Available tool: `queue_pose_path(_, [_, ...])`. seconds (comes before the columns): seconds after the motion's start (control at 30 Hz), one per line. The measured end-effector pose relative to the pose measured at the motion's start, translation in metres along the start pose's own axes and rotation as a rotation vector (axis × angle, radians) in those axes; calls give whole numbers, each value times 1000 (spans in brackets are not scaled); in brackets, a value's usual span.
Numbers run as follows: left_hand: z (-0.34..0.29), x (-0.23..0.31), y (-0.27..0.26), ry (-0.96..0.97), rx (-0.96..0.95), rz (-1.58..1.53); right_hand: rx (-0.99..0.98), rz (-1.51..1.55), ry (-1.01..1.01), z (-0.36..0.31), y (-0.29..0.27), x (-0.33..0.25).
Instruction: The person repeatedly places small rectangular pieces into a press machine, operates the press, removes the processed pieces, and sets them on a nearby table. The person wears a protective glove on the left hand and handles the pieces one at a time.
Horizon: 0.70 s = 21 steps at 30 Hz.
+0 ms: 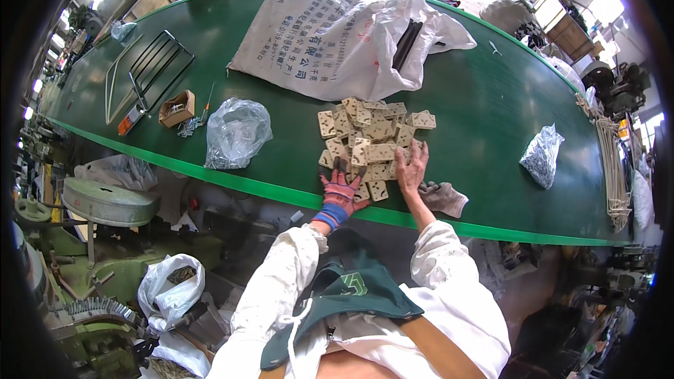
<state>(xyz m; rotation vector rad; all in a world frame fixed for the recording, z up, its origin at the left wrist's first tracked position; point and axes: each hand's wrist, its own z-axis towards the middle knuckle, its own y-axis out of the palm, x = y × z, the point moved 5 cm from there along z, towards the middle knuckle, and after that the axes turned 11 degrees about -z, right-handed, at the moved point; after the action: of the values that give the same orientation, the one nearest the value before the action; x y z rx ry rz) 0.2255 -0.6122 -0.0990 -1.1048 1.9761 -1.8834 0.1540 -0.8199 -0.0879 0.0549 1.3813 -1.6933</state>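
Observation:
A heap of small tan rectangular plates (379, 128) with dark holes and slots lies near the front edge of the green table. At the heap's near left is my left hand (339, 194), in a red and blue glove with dark fingertips. Its fingers are spread and touch the nearest plates. My bare right hand (412, 173) rests against the heap's right side, fingers stretched forward and apart. Neither hand visibly grips a plate, though the undersides of the fingers are hidden. Just right of my right wrist lies a crumpled grey-brown glove (445, 198).
Beyond the heap lies a large white woven sack (316, 35). To the left are a clear plastic bag (239, 133), a small cardboard box (177, 108), a screwdriver (208, 107) and a black wire rack (161, 70). A bag of small parts (543, 157) sits at right. Green edging (281, 194) borders the table.

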Motion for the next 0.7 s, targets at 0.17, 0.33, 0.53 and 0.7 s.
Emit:
queue_pose_path(0.17, [3, -42, 5, 15, 31, 77, -29, 68, -4, -24, 12, -45])
queue_pose_path(0.33, [-4, -82, -5, 4, 31, 76, -115, 64, -2, -40, 29, -78])
queue_pose_path(0.53, [-36, -91, -29, -23, 33, 91, 329, 31, 82, 91, -4, 17])
queue_pose_path(0.7, [-54, -100, -11, -86, 113, 87, -266, 483, 41, 71, 55, -18])
